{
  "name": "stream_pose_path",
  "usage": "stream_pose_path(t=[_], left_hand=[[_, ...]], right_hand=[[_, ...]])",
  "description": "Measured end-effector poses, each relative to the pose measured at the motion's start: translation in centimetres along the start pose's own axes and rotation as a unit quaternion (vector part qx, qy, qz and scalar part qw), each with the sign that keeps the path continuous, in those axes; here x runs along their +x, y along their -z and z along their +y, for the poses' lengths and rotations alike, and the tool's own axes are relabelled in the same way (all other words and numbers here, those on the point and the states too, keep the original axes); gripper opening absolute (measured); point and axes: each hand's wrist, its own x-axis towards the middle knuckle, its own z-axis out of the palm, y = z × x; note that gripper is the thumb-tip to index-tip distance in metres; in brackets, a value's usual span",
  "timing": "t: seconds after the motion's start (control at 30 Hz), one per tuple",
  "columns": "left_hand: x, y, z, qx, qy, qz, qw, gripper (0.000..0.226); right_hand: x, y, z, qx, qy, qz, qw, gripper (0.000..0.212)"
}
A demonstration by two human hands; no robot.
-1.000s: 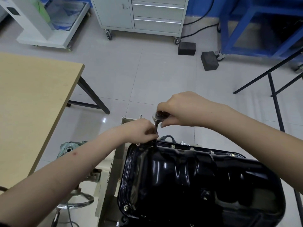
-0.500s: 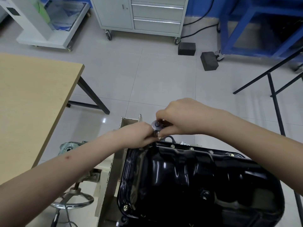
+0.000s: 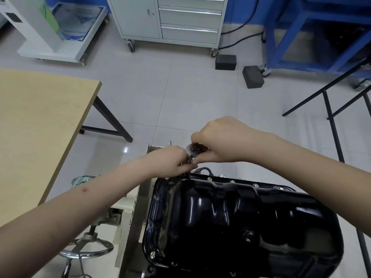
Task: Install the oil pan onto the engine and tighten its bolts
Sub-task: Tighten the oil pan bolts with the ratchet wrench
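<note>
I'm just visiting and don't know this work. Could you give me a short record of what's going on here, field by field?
Activity: tightening a bolt at the far left corner of the oil pan
Tool: ratchet wrench
Left hand: grips the tool's shaft just above the pan's rim
Right hand: grips the ratchet's handle
Bolts in view: several along the far flange
Nearby: wooden table, grey drawer cabinet
</note>
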Motion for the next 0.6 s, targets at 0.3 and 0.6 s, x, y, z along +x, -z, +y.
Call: stream_pose_path(t=[0.3, 0.6], left_hand=[[-0.2, -0.2, 0.1, -0.070, 0.022, 0.045, 0.996, 0.030], [-0.4, -0.1, 0.0, -0.045, 0.000, 0.000, 0.999, 0.023]], right_hand=[[0.4, -0.3, -1.8, 0.109, -0.107, 0.015, 0.988, 0.045], [0.1, 0.5, -0.6, 0.069, 0.019, -0.047, 0.996, 0.023]])
